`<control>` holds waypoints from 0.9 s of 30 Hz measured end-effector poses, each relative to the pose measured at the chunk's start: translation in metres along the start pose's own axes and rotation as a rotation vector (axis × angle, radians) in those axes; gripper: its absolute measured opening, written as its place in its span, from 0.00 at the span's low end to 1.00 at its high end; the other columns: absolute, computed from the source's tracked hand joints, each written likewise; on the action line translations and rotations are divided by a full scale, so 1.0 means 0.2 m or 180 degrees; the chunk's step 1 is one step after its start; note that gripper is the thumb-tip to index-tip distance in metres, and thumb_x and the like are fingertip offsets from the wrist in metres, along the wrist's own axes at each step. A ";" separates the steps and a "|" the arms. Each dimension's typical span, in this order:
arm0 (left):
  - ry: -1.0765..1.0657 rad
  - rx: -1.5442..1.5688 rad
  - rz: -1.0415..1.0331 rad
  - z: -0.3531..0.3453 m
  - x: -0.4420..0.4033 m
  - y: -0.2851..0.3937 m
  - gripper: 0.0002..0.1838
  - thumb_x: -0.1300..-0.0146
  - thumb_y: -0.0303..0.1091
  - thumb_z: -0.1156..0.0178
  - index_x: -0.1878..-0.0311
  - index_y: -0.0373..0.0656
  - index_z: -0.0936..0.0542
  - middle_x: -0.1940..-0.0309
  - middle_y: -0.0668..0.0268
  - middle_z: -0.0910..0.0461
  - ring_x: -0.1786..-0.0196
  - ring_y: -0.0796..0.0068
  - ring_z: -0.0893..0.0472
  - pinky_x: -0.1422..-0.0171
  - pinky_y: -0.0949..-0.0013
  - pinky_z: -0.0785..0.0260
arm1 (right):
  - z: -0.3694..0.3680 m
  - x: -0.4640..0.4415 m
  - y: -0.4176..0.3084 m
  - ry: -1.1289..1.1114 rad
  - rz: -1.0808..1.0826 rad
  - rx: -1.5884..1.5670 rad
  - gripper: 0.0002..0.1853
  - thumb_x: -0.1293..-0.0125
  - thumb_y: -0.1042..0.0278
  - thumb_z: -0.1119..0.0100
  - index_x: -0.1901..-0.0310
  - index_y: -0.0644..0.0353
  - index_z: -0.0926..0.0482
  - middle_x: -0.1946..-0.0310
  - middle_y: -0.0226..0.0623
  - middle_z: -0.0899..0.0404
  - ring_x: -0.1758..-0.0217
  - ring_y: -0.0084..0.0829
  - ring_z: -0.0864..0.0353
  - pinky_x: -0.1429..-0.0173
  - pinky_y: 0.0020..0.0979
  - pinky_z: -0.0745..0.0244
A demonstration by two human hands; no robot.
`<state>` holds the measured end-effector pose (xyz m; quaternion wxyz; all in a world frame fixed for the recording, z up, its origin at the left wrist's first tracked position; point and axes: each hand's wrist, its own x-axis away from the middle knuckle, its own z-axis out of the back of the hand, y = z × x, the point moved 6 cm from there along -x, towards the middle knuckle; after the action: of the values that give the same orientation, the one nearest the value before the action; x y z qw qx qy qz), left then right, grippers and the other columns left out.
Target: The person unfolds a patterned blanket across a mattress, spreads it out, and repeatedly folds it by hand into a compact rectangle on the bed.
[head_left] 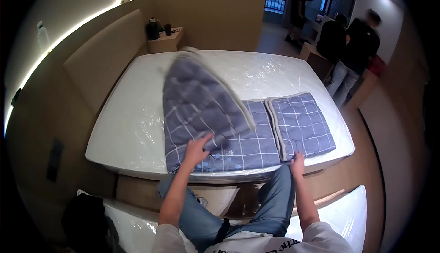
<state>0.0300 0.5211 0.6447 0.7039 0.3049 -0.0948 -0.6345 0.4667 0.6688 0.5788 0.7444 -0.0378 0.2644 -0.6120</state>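
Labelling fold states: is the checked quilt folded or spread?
Partly folded. The quilt has its right end doubled over; its left end is raised and blurred near the left hand.

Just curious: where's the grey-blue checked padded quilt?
In the head view, the quilt is central, on the white plastic-wrapped mattress, right of the beige headboard.

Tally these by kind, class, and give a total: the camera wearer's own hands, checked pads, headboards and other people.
Left hand and right hand: 2
Checked pad: 1
Headboard: 1
Other people: 3
Total: 7
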 end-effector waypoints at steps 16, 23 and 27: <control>0.1672 0.5098 0.2987 -0.60 0.65 -0.46 0.24 0.41 0.49 0.45 0.51 0.39 0.33 0.56 0.58 0.27 0.53 0.63 0.26 0.52 0.61 0.31 | -0.54 0.34 -0.50 -0.2316 -0.3376 -0.4168 0.25 0.44 0.56 0.44 0.50 0.62 0.35 0.66 0.41 0.24 0.67 0.32 0.23 0.62 0.35 0.25; 0.1730 0.6418 0.1731 -0.54 0.58 -0.41 0.24 0.45 0.40 0.45 0.47 0.42 0.36 0.47 0.62 0.32 0.43 0.65 0.35 0.35 0.56 0.49 | -0.70 0.08 -0.70 -0.1765 -0.3049 -0.5209 0.22 0.46 0.57 0.42 0.52 0.55 0.33 0.61 0.39 0.29 0.62 0.33 0.28 0.58 0.37 0.29; 0.1873 0.6489 0.1548 -0.54 0.60 -0.47 0.26 0.48 0.37 0.46 0.44 0.43 0.37 0.46 0.63 0.34 0.42 0.65 0.36 0.34 0.56 0.51 | -0.43 0.13 -0.64 -0.1177 -0.2207 -0.5277 0.20 0.45 0.57 0.41 0.54 0.55 0.32 0.61 0.37 0.30 0.65 0.32 0.29 0.66 0.33 0.31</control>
<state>0.0292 0.4404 0.4768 0.2219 0.8586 -0.4621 -0.0034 0.3173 0.6359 0.5457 0.2841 -0.7343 0.4694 -0.3997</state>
